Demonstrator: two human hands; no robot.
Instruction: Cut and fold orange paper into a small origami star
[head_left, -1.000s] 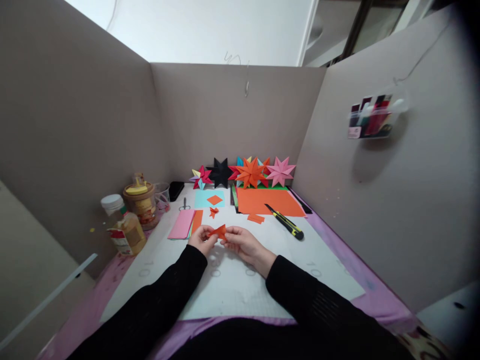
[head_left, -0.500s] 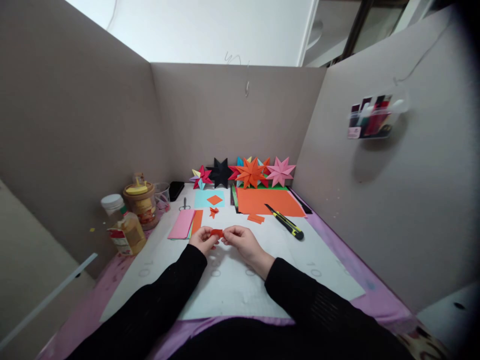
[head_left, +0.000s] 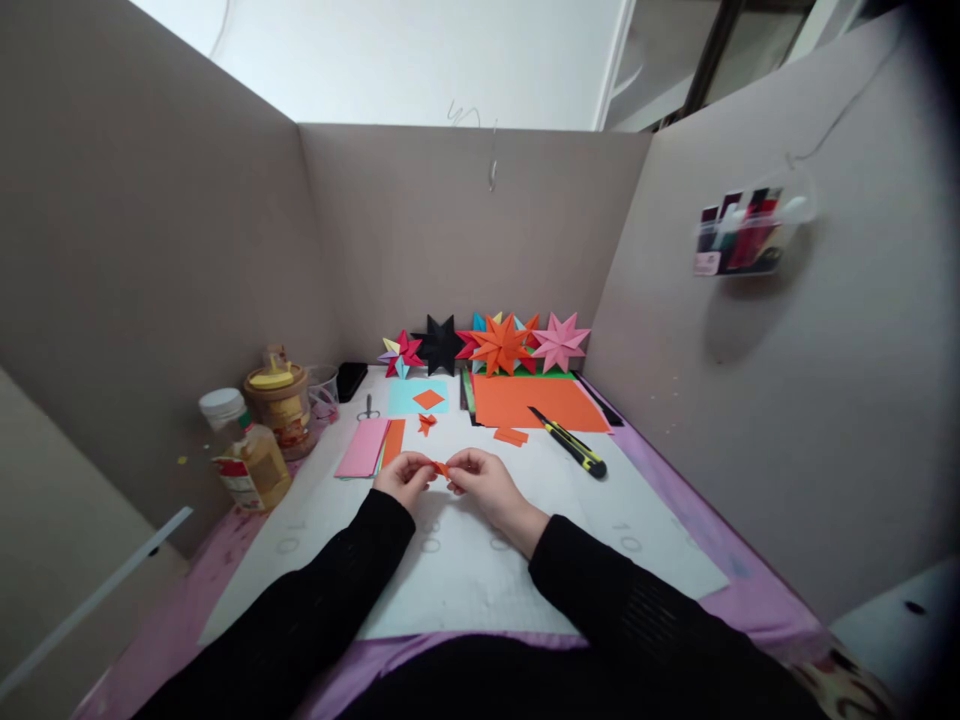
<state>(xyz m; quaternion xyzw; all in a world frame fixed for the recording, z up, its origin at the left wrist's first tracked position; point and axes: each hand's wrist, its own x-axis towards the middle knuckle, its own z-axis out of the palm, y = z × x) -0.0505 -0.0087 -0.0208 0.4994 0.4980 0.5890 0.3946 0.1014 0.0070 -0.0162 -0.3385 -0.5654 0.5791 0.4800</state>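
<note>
A small orange piece of paper (head_left: 441, 468) is pinched between my two hands, above the middle of the white board (head_left: 465, 580). My left hand (head_left: 405, 476) grips its left end with thumb and fingertips closed. On the other end, my right hand (head_left: 480, 484) has its fingers closed too. Fingers cover much of the piece, so its exact folds are hard to make out. Just beyond lie a small folded orange paper shape (head_left: 427, 424) and some orange paper strips (head_left: 511, 437). An orange paper square (head_left: 428, 400) rests on a light blue sheet (head_left: 399, 399).
Folded paper stars (head_left: 502, 345) stand along the back wall. A yellow-black utility knife (head_left: 568, 441) lies to the right, near orange sheets (head_left: 525, 402). Pink paper (head_left: 363, 447) and scissors (head_left: 368, 409) are at left, with a glue bottle (head_left: 259, 460) and a tub (head_left: 279, 400) beyond.
The orange piece now shows smaller and narrower between my fingertips, its flat face turned or folded. Both hands stay in nearly the same place.
</note>
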